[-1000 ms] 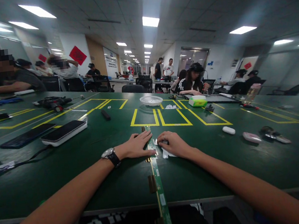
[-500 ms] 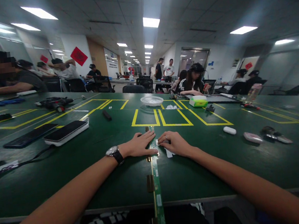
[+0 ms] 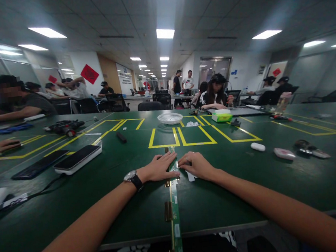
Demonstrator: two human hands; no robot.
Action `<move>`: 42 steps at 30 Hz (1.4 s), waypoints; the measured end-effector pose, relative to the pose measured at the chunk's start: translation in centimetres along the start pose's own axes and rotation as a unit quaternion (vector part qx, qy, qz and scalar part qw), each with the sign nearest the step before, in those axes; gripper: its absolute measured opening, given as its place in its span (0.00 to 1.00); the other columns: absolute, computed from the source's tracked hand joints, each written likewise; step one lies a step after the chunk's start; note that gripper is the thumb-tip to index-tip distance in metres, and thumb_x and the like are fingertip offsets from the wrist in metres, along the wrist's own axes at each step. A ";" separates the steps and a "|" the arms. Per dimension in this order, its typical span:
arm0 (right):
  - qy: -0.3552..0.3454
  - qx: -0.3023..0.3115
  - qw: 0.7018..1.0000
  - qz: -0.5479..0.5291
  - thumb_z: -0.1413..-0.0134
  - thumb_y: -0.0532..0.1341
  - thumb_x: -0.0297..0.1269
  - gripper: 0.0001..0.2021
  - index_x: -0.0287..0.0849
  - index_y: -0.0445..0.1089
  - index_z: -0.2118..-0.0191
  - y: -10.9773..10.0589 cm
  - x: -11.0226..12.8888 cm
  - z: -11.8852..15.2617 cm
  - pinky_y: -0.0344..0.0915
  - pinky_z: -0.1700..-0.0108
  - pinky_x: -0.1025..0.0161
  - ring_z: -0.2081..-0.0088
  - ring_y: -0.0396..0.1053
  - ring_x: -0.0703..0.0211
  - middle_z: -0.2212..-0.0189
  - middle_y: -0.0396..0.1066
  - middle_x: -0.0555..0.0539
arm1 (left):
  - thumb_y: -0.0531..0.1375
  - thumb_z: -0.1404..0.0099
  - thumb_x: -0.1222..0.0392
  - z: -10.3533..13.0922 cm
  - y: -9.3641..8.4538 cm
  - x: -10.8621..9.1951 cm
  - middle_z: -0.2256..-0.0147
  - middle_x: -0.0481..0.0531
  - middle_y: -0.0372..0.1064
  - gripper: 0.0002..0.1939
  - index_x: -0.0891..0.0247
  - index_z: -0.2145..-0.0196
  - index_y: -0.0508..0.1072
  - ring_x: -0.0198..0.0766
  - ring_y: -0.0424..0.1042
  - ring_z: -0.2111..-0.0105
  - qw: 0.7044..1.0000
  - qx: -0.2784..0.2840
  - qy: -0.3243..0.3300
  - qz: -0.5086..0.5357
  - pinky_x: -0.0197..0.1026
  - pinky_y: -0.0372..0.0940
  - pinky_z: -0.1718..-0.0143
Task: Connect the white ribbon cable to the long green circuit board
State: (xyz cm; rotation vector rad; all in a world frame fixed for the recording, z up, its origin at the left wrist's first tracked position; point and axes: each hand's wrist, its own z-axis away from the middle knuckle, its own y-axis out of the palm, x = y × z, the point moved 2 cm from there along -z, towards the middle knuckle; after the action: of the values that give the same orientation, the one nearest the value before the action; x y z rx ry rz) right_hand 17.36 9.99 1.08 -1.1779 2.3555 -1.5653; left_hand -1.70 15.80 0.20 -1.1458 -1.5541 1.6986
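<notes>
My left hand [image 3: 158, 169] lies flat across the far part of a narrow green circuit board [image 3: 175, 215], fingers extended, thumb spread apart. My right hand [image 3: 200, 166] is at the board's right edge, fingers bent with their tips drawn together; I cannot tell whether they grip anything. The board runs lengthwise away from me over the desk [image 3: 121, 221], its near part reaching past the front edge. White paper [image 3: 190, 176] shows partly beneath my right hand. A white basket [image 3: 170, 119] stands beyond 2 yellow tape outlines [image 3: 199, 143].
</notes>
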 end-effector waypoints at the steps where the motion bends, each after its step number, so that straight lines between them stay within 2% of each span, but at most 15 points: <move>1: 0.000 0.007 1.000 0.006 0.45 0.65 0.27 0.07 0.45 0.79 0.65 -0.1 0.1 -0.1 0.66 0.52 0.60 0.58 0.75 0.57 0.62 0.80 0.48 | 0.47 0.33 0.30 0.0 0.0 0.0 0.31 0.62 0.36 0.45 0.60 0.30 0.40 0.53 0.38 0.31 1.000 -0.005 -0.002 0.008 0.58 0.39 0.36; 5: -0.033 0.065 0.997 0.014 0.41 0.62 0.29 0.08 0.44 0.79 0.62 -1.1 0.4 -0.4 0.66 0.52 0.59 0.57 0.74 0.56 0.61 0.79 0.46 | 0.51 0.34 0.30 0.2 -0.2 0.2 0.31 0.63 0.36 0.49 0.60 0.29 0.34 0.55 0.40 0.31 0.999 -0.018 -0.002 0.038 0.60 0.40 0.36; 7: -0.061 0.063 0.996 0.017 0.39 0.59 0.28 0.11 0.44 0.78 0.57 -1.7 0.6 -0.5 0.65 0.49 0.57 0.54 0.73 0.55 0.57 0.78 0.45 | 0.52 0.35 0.30 0.3 -0.3 0.2 0.30 0.62 0.35 0.51 0.59 0.29 0.32 0.56 0.41 0.32 0.999 -0.022 0.002 0.050 0.60 0.41 0.36; 9: -0.098 0.059 0.993 0.018 0.40 0.57 0.24 0.16 0.44 0.76 0.51 -2.0 0.8 -0.7 0.63 0.45 0.54 0.49 0.70 0.54 0.52 0.76 0.44 | 0.50 0.33 0.32 0.4 -0.5 0.1 0.30 0.61 0.35 0.48 0.58 0.29 0.32 0.54 0.41 0.32 0.997 -0.038 0.002 0.071 0.59 0.41 0.36; 12: -0.151 0.106 0.983 0.005 0.42 0.54 0.20 0.22 0.44 0.73 0.47 -1.6 0.9 -0.9 0.61 0.42 0.56 0.45 0.68 0.57 0.48 0.74 0.44 | 0.44 0.27 0.37 0.4 -1.0 0.3 0.30 0.60 0.37 0.39 0.57 0.29 0.33 0.50 0.43 0.32 0.988 -0.101 -0.027 0.116 0.58 0.42 0.35; 14: -0.154 0.139 0.978 0.009 0.41 0.53 0.20 0.23 0.43 0.72 0.45 -1.4 0.3 -1.0 0.60 0.41 0.58 0.44 0.68 0.59 0.47 0.73 0.45 | 0.42 0.26 0.41 0.5 -1.5 0.4 0.31 0.60 0.40 0.35 0.59 0.30 0.37 0.49 0.44 0.32 0.977 -0.157 -0.057 0.131 0.57 0.43 0.35; 15: -0.139 0.145 0.979 0.023 0.41 0.52 0.20 0.23 0.43 0.71 0.45 -1.6 -0.4 -1.0 0.59 0.40 0.59 0.44 0.67 0.59 0.46 0.72 0.45 | 0.42 0.26 0.42 0.5 -1.7 0.5 0.31 0.61 0.41 0.34 0.60 0.30 0.39 0.48 0.45 0.32 0.972 -0.184 -0.066 0.132 0.57 0.43 0.35; 17: -0.060 0.143 0.985 0.081 0.42 0.53 0.21 0.23 0.44 0.72 0.45 -2.3 -2.6 -0.8 0.58 0.39 0.62 0.43 0.66 0.60 0.46 0.72 0.47 | 0.43 0.26 0.44 0.6 -2.0 0.7 0.32 0.61 0.44 0.32 0.61 0.31 0.43 0.48 0.47 0.33 0.963 -0.225 -0.077 0.128 0.56 0.45 0.35; 19: 0.077 0.121 0.976 0.165 0.43 0.55 0.23 0.22 0.46 0.72 0.46 -3.7 -5.6 -0.2 0.57 0.40 0.64 0.43 0.66 0.60 0.45 0.72 0.49 | 0.44 0.26 0.45 0.7 -2.2 0.9 0.33 0.61 0.49 0.31 0.61 0.32 0.47 0.49 0.50 0.34 0.957 -0.252 -0.083 0.121 0.56 0.47 0.36; 22: 0.198 0.075 0.950 0.229 0.40 0.51 0.23 0.20 0.35 0.73 0.47 -5.9 -9.5 1.4 0.60 0.42 0.56 0.46 0.68 0.50 0.48 0.72 0.36 | 0.44 0.26 0.46 1.0 -2.2 0.9 0.35 0.59 0.53 0.28 0.59 0.33 0.51 0.49 0.52 0.35 0.953 -0.269 -0.087 0.110 0.57 0.49 0.37; 25: 0.275 0.056 0.921 0.272 0.39 0.49 0.25 0.20 0.30 0.72 0.47 -7.1 -11.8 2.7 0.62 0.46 0.54 0.48 0.69 0.45 0.50 0.71 0.30 | 0.44 0.25 0.46 1.0 -2.0 0.7 0.36 0.59 0.54 0.28 0.60 0.34 0.52 0.49 0.53 0.36 0.955 -0.268 -0.080 0.097 0.57 0.50 0.38; 31: 0.311 0.076 0.899 0.298 0.33 0.45 0.33 0.21 0.30 0.68 0.44 -6.6 -12.2 3.0 0.62 0.48 0.53 0.47 0.67 0.43 0.47 0.68 0.29 | 0.45 0.25 0.49 0.9 -1.6 -0.2 0.36 0.59 0.55 0.27 0.60 0.33 0.52 0.49 0.54 0.36 0.967 -0.240 -0.044 0.071 0.56 0.48 0.37; 38: 0.307 0.102 0.900 0.291 0.31 0.43 0.39 0.24 0.33 0.61 0.38 -6.5 -12.3 3.4 0.58 0.42 0.53 0.39 0.59 0.44 0.37 0.59 0.33 | 0.47 0.25 0.48 0.9 -1.2 -0.2 0.36 0.59 0.55 0.28 0.59 0.33 0.51 0.48 0.55 0.37 0.976 -0.205 -0.034 0.067 0.55 0.50 0.38; 42: 0.304 0.100 0.902 0.290 0.31 0.44 0.40 0.24 0.34 0.61 0.38 -6.5 -12.4 3.6 0.57 0.41 0.52 0.38 0.58 0.45 0.37 0.59 0.34 | 0.46 0.25 0.47 0.9 -1.2 -0.2 0.36 0.59 0.55 0.28 0.60 0.33 0.51 0.48 0.54 0.37 0.978 -0.196 -0.039 0.056 0.54 0.51 0.39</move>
State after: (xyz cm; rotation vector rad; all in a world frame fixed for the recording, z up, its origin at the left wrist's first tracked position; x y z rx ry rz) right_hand 31.23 13.92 0.55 0.1121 2.4229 -2.0347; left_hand -2.52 15.37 1.34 -1.3969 -1.9685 1.5620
